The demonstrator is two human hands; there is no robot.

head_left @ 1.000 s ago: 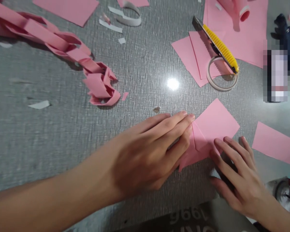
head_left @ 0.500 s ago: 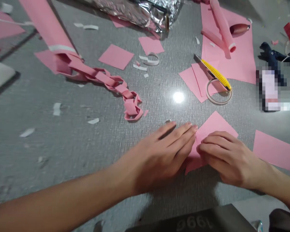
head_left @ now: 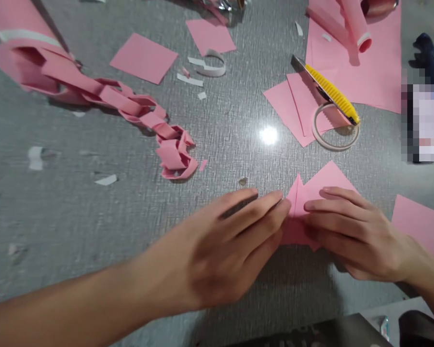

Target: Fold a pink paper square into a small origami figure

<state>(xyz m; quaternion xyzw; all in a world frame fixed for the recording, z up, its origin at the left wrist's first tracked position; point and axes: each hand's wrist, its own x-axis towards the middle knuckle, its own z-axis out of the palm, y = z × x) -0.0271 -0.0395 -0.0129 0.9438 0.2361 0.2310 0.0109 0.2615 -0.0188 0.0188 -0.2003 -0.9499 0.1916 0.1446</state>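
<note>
A pink paper (head_left: 329, 183) with a folded, pointed left part lies on the grey table (head_left: 130, 231) between my hands. My left hand (head_left: 238, 241) touches the paper's left edge, its fingers close together and the thumb and fingertips partly hidden. My right hand (head_left: 361, 231) lies over the paper's right part, fingers curved and pressed together on it. A crease runs up the paper between the two hands. Left of them lies a pink paper chain (head_left: 141, 108) of folded links. Beyond the paper, a yellow cutter (head_left: 332, 91) rests across a roll of tape (head_left: 316, 127).
Pink squares (head_left: 144, 58) and white scraps (head_left: 106, 180) are scattered about. Rolled pink paper (head_left: 354, 24) lies on a large pink sheet (head_left: 376, 72). A blurred-out phone (head_left: 427, 125) is at the right, and a dark box (head_left: 332, 332) at the near edge.
The view has shifted closer. My left hand has drawn back slightly from my right, and a narrow folded point of the paper now shows between them.
</note>
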